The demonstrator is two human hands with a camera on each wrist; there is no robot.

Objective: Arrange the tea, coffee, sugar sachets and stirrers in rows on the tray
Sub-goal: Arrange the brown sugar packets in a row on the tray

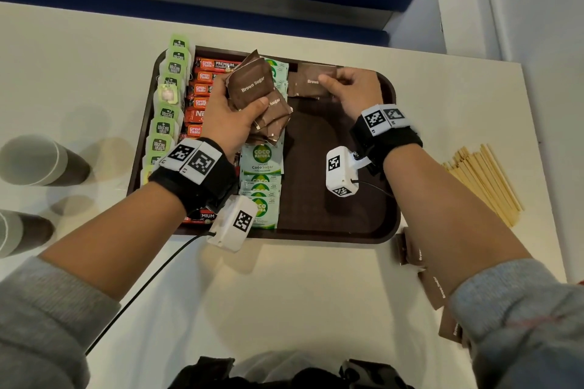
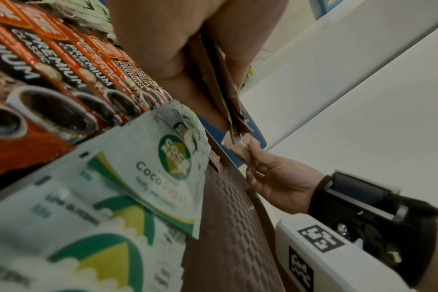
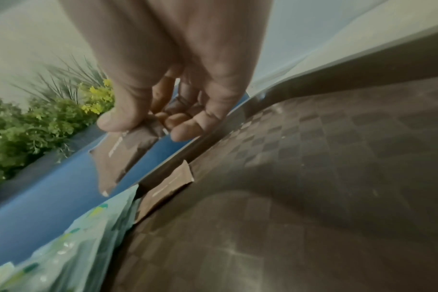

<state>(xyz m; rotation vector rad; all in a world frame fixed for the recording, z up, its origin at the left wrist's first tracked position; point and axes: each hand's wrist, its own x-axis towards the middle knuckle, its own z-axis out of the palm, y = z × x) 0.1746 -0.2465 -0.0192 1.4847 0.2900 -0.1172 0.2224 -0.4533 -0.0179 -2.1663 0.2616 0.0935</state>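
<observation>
A dark brown tray (image 1: 331,186) holds a column of green tea bags (image 1: 164,110), a column of red coffee sticks (image 1: 199,98) and a column of Coco Sugar sachets (image 1: 260,161). My left hand (image 1: 234,110) grips a stack of brown sugar sachets (image 1: 252,85) above the tray's middle left. My right hand (image 1: 344,85) pinches one brown sugar sachet (image 1: 308,82) just above the tray's far edge; the same sachet (image 3: 120,156) hangs from thumb and fingers in the right wrist view. Another brown sachet (image 3: 168,189) lies flat on the tray beneath it.
Wooden stirrers (image 1: 483,180) lie in a pile on the white table right of the tray. More brown sugar sachets (image 1: 426,275) lie at the table's near right. Two paper cups (image 1: 38,164) lie on the left. The tray's right half (image 1: 335,142) is bare.
</observation>
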